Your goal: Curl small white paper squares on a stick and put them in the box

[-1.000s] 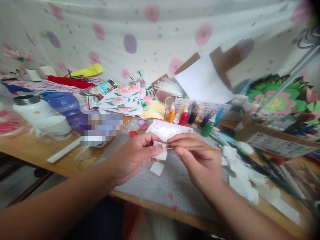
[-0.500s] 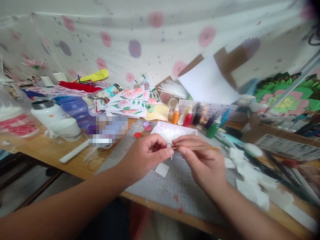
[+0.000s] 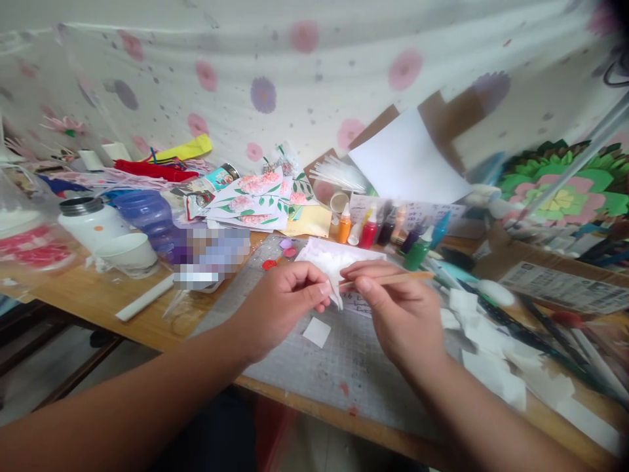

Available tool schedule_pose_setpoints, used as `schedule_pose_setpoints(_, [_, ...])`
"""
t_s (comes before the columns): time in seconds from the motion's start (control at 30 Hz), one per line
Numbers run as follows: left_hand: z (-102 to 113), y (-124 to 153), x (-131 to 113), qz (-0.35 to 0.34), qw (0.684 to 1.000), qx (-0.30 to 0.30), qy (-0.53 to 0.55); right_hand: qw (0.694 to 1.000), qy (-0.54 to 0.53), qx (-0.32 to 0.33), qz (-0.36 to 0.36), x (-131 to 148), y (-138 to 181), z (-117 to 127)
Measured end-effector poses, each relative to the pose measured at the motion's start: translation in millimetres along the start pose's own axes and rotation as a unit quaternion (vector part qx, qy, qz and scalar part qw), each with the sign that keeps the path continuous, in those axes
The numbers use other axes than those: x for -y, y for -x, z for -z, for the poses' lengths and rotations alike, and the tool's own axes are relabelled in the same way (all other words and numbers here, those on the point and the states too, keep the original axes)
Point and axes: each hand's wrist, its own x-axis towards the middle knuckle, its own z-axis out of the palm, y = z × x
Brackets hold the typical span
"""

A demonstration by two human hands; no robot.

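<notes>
My left hand (image 3: 282, 305) is closed, pinching a small piece of white paper (image 3: 336, 294) that hangs in a point from its fingertips. Fingertip to fingertip with it, my right hand (image 3: 398, 308) is closed on a thin wooden stick (image 3: 393, 280) that runs out to the right. Both hands hover above a grey cutting mat (image 3: 344, 360). A loose white paper square (image 3: 317, 332) lies on the mat just below my left hand.
Small paint bottles (image 3: 373, 231) stand behind the hands beside a white tray (image 3: 314, 252). White paper scraps (image 3: 491, 354) and pens (image 3: 535, 334) lie at the right. A white jar (image 3: 88, 221), a cup (image 3: 128, 254) and flower cards (image 3: 255, 196) sit at the left on the wooden table (image 3: 98, 295).
The paper piece went from a wider square between my fingers to a narrow pointed shape against the stick. Both hands stayed together above the mat. The camera shifted slightly.
</notes>
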Motion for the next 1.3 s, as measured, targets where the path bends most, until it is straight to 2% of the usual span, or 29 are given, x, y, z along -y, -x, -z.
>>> schedule_pose_setpoints(0.07, [2.3,-2.2,3.8,0.003,1.000,-0.010,0.012,0.999,-0.024,-0.029,-0.019,-5.2,-1.0,2.1])
schedule_pose_setpoints(0.17, [9.4,-11.3,14.1,0.006,0.999,-0.043,-0.006,0.991,-0.021,-0.109,-0.077,-12.5,-7.3,8.9])
schedule_pose_setpoints(0.27, [17.5,-25.7,27.6,0.028,0.994,-0.108,-0.021,0.973,-0.013,-0.189,-0.130,-17.0,-15.5,15.2])
schedule_pose_setpoints(0.33, [20.7,-34.3,34.3,0.053,0.990,-0.130,-0.015,0.968,-0.008,-0.210,-0.141,-18.1,-18.4,16.4])
schedule_pose_setpoints(0.47, [18.0,-36.7,29.8,0.069,0.989,-0.125,-0.035,0.972,0.006,-0.186,-0.141,-17.6,-14.8,12.7])
schedule_pose_setpoints(0.6, [6.4,-19.5,8.7,-0.031,0.986,-0.137,-0.091,0.986,0.022,-0.133,-0.100,-13.0,-7.0,8.5])
schedule_pose_setpoints(0.67, [-0.1,-11.2,2.2,-0.064,0.987,-0.082,-0.122,0.991,0.058,-0.103,-0.064,-8.6,-4.3,6.6])
schedule_pose_setpoints(0.73, [-5.4,-6.9,0.9,-0.057,0.992,-0.041,-0.106,0.993,0.088,-0.070,-0.022,-4.0,-2.7,4.4])
schedule_pose_setpoints(0.83, [-9.6,-7.6,3.9,-0.042,0.996,-0.024,-0.075,0.995,0.091,-0.033,0.012,0.5,-1.9,1.3])
schedule_pose_setpoints(1.07, [-9.9,-10.5,1.8,0.005,0.996,-0.034,-0.077,0.995,0.099,-0.021,-0.005,-1.0,-3.3,1.7])
schedule_pose_setpoints(1.3, [-13.5,-13.0,9.8,-0.004,0.997,-0.024,-0.073,0.993,0.120,-0.013,-0.011,-3.7,-3.9,1.2])
